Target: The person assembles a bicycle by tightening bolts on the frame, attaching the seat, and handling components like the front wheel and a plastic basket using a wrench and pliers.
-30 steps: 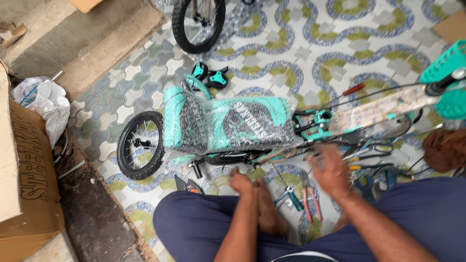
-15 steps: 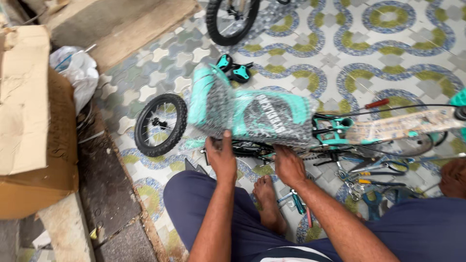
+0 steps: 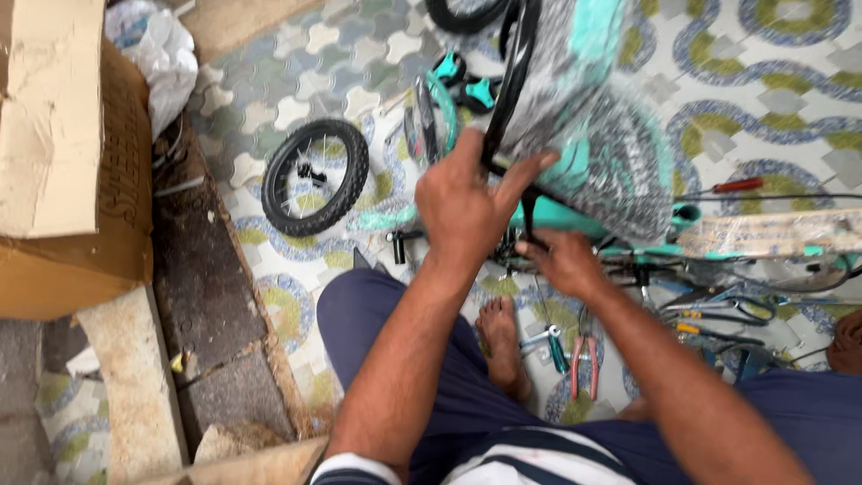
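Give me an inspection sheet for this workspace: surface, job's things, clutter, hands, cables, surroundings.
Surface: patterned tile floor, blue, green and white.
Job's things: teal bicycle frame in clear plastic wrap, lifted and tilted; small black spoked wheel flat on the floor, apart from the frame.
Clutter: red-handled pliers, teal-handled wrench and more hand tools by a bare foot; red-handled screwdriver.
Hands: left hand grips a black part of the wrapped frame; right hand is at the frame's underside, grip unclear.
Cables: thin black cable along the frame.
Surroundings: brown cardboard box, white plastic bag, stone step.
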